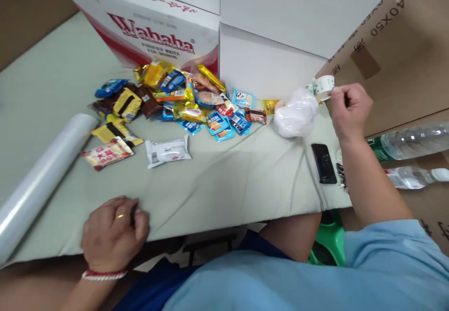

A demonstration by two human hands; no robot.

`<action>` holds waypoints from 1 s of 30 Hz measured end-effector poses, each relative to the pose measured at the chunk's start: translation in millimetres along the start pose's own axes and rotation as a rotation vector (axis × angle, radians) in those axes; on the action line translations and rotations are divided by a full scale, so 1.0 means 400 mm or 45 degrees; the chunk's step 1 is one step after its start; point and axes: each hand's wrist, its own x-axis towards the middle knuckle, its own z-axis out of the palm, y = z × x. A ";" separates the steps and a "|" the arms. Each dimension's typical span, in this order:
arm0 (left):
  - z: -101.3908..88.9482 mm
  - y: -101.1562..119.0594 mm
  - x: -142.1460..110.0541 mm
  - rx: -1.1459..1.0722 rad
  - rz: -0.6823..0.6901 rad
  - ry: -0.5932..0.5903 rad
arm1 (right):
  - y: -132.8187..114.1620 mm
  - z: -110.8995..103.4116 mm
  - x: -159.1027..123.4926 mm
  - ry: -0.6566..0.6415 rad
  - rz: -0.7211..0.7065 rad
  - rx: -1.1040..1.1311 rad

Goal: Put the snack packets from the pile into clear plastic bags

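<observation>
My right hand is up at the right, fingers pinched on a roll of patterned tape beside a bundle of clear plastic bags. My left hand rests curled on the cloth-covered table near its front edge, with a ring and a red wrist band; a small dark thing sits between its fingers, too hidden to name. A pile of snack packets lies at the back middle, with a white packet and a red and white packet set apart in front.
A roll of clear film lies along the left edge. A Wahaha carton and a white box stand behind the snacks, a brown carton at right. A black phone, keys, and water bottles lie at right.
</observation>
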 end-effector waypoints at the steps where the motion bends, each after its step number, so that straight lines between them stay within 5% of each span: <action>1: 0.003 -0.002 -0.003 0.004 -0.008 0.017 | -0.048 -0.022 -0.019 -0.061 -0.051 0.013; 7: 0.006 0.003 -0.017 0.002 -0.050 -0.066 | -0.204 -0.014 -0.051 -0.582 -0.049 -0.249; 14: 0.011 0.003 -0.021 -0.058 -0.075 -0.118 | -0.303 -0.103 -0.128 -0.145 -0.031 0.032; 22: 0.024 0.004 -0.025 -0.116 -0.048 -0.054 | -0.216 0.068 -0.072 -0.527 0.387 -0.373; 27: 0.018 -0.001 -0.025 -0.350 -0.080 -0.023 | -0.320 0.012 -0.170 -0.083 0.399 0.115; 30: -0.009 0.015 -0.032 -0.616 -0.197 0.098 | -0.467 -0.025 -0.342 -0.150 0.695 0.781</action>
